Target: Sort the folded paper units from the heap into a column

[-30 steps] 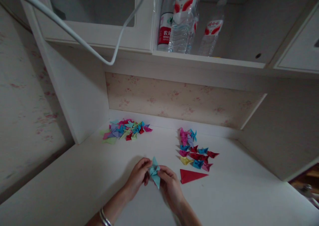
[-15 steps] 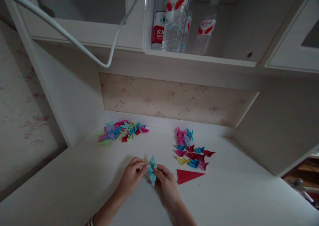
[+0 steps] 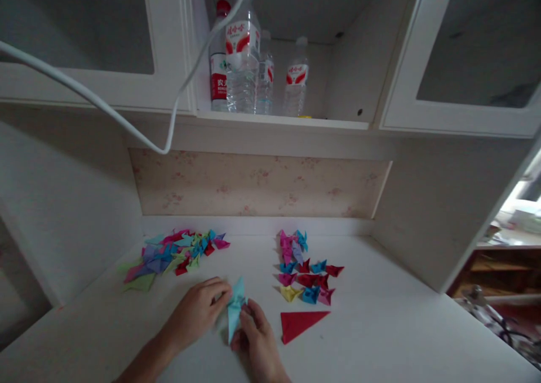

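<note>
A pale turquoise piece of folded origami paper [image 3: 236, 304], pointed at its top and bottom ends, is held just above the white desktop. My left hand [image 3: 198, 310] pinches its left edge between thumb and fingertips. On the lower right side, my right hand [image 3: 256, 335] grips it with curled fingers and thumb, hiding part of that edge. Right of my right hand lies a flat red paper triangle [image 3: 299, 324]. Beyond it sit small folded paper shapes [image 3: 310, 280] in red, blue, pink and yellow, loosely in rows.
A heap of colourful folded papers [image 3: 169, 253] lies at the back left of the desk [image 3: 363, 326]. Overhead, a shelf holds several plastic bottles [image 3: 243, 67]. A white cable [image 3: 105, 110] hangs down in front of the cabinet.
My view has swung to the right and up. The turquoise paper is now turned slightly, and my right hand has shifted lower along its right side.
</note>
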Tool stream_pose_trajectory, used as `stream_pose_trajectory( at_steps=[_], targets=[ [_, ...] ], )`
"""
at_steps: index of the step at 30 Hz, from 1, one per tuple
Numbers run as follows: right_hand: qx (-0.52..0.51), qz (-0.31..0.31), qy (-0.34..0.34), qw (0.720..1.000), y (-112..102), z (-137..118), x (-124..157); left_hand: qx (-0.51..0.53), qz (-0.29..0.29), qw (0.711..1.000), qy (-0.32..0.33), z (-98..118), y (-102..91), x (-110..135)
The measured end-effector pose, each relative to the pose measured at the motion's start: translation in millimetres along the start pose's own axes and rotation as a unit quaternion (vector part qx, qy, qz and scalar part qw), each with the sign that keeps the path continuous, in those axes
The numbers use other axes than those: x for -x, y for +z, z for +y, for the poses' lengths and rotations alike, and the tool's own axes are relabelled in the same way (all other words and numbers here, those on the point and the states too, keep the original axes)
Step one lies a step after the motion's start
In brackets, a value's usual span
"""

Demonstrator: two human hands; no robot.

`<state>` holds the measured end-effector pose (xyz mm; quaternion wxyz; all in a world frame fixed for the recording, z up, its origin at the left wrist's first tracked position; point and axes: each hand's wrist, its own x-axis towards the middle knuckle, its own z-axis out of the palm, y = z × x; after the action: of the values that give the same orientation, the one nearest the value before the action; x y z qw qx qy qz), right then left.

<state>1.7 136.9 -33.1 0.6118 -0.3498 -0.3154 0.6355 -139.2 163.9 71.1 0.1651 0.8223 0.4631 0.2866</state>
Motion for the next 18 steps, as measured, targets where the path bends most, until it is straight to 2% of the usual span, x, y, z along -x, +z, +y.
stream_pose_trajectory(
  at_steps=[3,6,13,18],
  targets=[
    [0.014,-0.011,0.011,1.0,0.6,0.1,3.2,-0.029,0.021,0.999,0.013,13.0,-6.5,-41.6],
    [0.041,-0.022,0.005,0.999,2.1,1.2,6.7,-0.015,0.015,1.0,0.018,32.4,5.6,-84.4],
    [0.082,-0.017,0.02,0.996,6.1,2.1,5.9,-0.055,-0.054,0.994,0.079,85.0,68.7,-171.4],
    [0.102,0.006,0.05,0.994,13.0,5.4,3.0,-0.066,-0.086,0.99,0.085,100.0,107.5,-211.6]
  ],
)
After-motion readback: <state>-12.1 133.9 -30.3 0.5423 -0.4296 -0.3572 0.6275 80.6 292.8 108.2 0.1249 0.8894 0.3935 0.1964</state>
